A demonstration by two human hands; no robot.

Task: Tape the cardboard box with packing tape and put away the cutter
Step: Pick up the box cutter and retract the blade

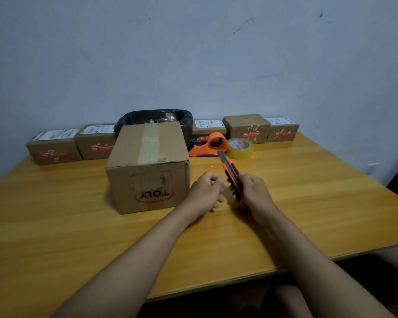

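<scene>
A cardboard box [147, 167] printed "TOLY" upside down stands on the yellow wooden table [308, 198], with a strip of clear tape along its top seam. My right hand [254, 193] grips an orange and black cutter [231, 174], whose blade sticks out and points away toward the back. My left hand [206, 191] is curled shut just left of the cutter, beside the box's right side, holding nothing that I can see. An orange tape dispenser [210, 144] and a roll of clear packing tape [240, 148] lie behind the hands.
Several small labelled cardboard parcels [54, 145] line the wall at the back. A bin lined with a black bag [154, 118] stands right behind the big box. The table's near edge [239, 278] runs diagonally in front of me.
</scene>
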